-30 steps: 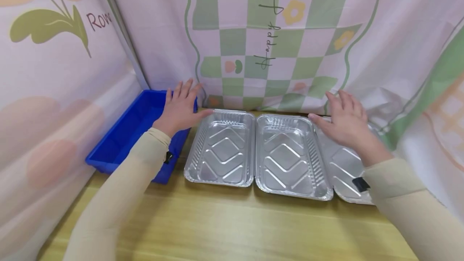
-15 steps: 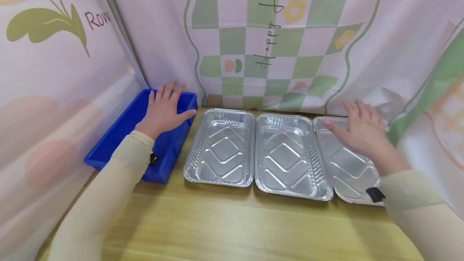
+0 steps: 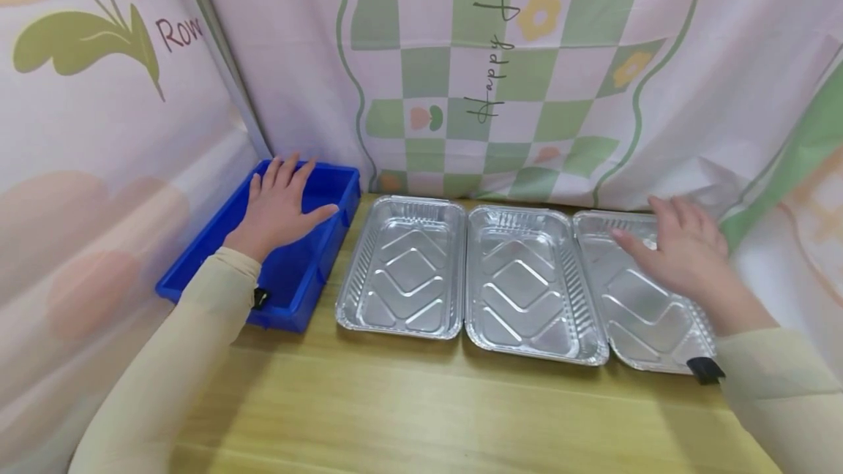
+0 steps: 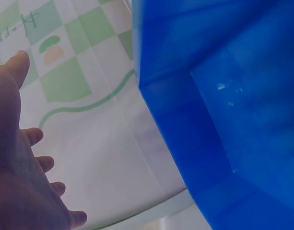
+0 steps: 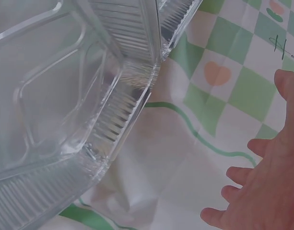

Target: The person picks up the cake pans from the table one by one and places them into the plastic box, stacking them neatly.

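Observation:
My left hand [image 3: 276,207] hovers over the blue plastic bin [image 3: 306,320], its fingers spread and nothing in them. In the left wrist view the bin's wall [image 4: 161,110] is seen beside that hand [image 4: 17,153], with a gap between. On the right, my right hand [image 3: 688,254] is held above the rightmost foil tray [image 3: 632,298], fingers extended and holding nothing. The right wrist view has this tray [image 5: 46,96] to the left of the hand [image 5: 266,182], apart from it. Two more foil trays, a middle one [image 3: 527,291] and a left one [image 3: 408,276], stand between the hands.
The bin and trays stand in a row along the back of the wooden table [image 3: 421,415]. Behind them hangs a checked, printed curtain [image 3: 487,79]. Another printed curtain [image 3: 99,152] closes off the left side.
Both hands have moved apart: the left one leftward from the bin's right edge to over its inside, the right one rightward and slightly nearer. The bin and trays stay put.

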`<state>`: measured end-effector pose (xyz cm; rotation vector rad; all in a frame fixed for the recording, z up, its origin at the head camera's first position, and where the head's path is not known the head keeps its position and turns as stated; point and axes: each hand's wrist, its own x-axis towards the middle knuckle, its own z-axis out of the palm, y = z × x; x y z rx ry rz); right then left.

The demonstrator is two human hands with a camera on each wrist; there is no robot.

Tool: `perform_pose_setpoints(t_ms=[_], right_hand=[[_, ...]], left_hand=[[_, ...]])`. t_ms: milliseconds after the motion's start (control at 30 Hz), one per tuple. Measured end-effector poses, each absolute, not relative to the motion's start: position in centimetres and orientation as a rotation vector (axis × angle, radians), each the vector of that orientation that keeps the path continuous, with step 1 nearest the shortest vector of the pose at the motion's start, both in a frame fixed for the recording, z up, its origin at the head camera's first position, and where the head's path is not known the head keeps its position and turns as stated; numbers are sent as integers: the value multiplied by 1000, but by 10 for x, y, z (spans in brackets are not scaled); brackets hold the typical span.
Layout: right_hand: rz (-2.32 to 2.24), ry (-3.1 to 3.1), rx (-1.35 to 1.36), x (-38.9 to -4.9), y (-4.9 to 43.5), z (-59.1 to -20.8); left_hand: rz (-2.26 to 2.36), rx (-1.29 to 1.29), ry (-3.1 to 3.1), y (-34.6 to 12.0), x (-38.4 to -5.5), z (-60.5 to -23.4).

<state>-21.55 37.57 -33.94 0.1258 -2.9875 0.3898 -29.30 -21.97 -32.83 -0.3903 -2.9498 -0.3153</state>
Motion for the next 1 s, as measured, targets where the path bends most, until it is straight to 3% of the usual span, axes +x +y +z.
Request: perform_pose_setpoints(t_ms=[1000], right_hand=[[411, -3004, 57, -197, 414, -362]], left_hand=[[-443, -279, -2942, -281, -272, -332]])
